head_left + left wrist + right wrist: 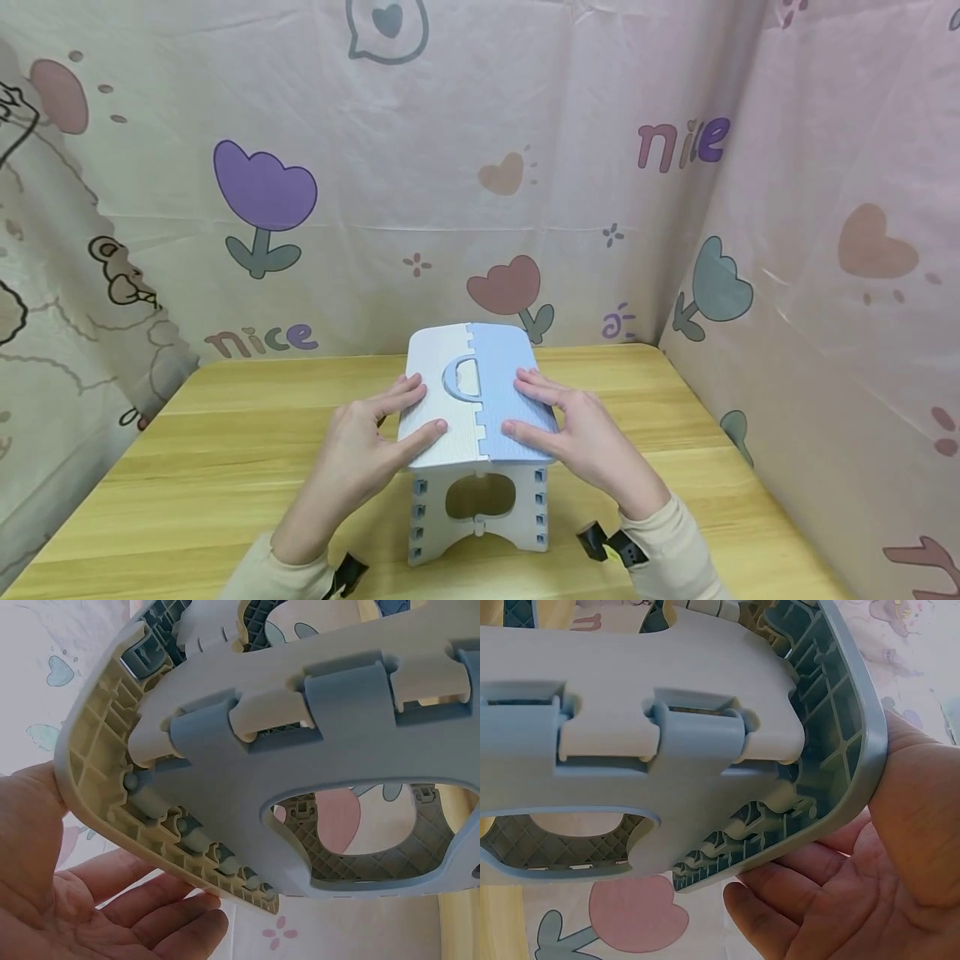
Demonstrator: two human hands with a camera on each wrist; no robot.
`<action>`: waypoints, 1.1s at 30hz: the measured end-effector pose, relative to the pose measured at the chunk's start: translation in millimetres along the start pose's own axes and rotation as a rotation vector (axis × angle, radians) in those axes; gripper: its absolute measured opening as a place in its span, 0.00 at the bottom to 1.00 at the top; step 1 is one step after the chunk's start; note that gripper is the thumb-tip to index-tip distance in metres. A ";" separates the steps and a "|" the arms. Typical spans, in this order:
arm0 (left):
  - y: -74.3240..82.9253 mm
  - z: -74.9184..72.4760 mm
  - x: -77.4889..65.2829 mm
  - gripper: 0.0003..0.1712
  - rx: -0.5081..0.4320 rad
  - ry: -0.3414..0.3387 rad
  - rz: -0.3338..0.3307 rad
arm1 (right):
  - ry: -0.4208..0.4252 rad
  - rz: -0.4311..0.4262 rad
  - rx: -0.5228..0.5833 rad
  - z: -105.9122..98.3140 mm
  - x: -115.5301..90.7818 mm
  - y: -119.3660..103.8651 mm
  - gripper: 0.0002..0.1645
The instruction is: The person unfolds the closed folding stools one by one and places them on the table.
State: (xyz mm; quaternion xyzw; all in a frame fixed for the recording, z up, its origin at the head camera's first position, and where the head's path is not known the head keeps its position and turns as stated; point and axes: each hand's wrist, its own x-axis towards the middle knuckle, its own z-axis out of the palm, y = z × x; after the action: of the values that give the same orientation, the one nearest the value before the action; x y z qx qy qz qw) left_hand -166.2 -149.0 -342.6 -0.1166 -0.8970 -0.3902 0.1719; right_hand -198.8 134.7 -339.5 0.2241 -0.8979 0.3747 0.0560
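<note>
A folding step stool (480, 392) stands opened out on the table, its seat half white and half light blue. A curved blue handle (453, 379) lies in the middle of the seat. My left hand (367, 433) rests on the white half, thumb and fingertips over the outer edge. On the blue half, my right hand (581, 425) rests in the same way. From below, the left wrist view shows the white half's ribbed underside (94, 761), with several fingers outside the rim. The right wrist view shows the blue ribbed underside (832, 712) beside the right palm.
The stool stands on a wood-grain table (262, 467). A patterned cloth (390, 167) with flowers and hearts hangs behind the table and along both sides. Each wrist wears a strap with a small black device (592, 540).
</note>
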 end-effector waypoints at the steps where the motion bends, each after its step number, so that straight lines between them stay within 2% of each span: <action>1: 0.0 0.3 0.2 0.35 -0.002 0.001 0.001 | 0.001 0.000 -0.002 -0.2 0.0 0.4 0.44; 11: -0.5 3.5 3.1 0.36 -0.017 0.004 -0.006 | 0.016 0.001 -0.005 -1.4 1.1 2.8 0.43; 19: -0.6 4.6 2.8 0.37 -0.033 -0.024 -0.054 | 0.013 -0.018 -0.001 -1.5 0.9 4.6 0.43; 23: -1.8 2.8 4.9 0.34 -0.042 -0.011 -0.020 | 0.038 -0.063 -0.007 -2.5 3.7 6.7 0.41; 26: -5.1 2.7 3.9 0.31 -0.057 -0.018 0.000 | 0.052 -0.127 -0.030 -3.6 3.8 13.7 0.36; 29: -13.0 3.0 1.0 0.31 -0.117 -0.030 0.020 | 0.052 -0.171 -0.052 -5.3 0.5 25.9 0.32; 33: -29.4 -2.7 -3.0 0.33 -0.123 -0.023 0.044 | 0.046 -0.135 -0.069 -6.9 -5.9 47.0 0.33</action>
State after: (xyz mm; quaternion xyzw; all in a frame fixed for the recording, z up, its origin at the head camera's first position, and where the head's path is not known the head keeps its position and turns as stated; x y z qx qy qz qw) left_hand -173.0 -170.9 -361.5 -0.1512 -0.8703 -0.4395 0.1627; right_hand -214.9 170.7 -366.6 0.2732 -0.8916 0.3440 0.1095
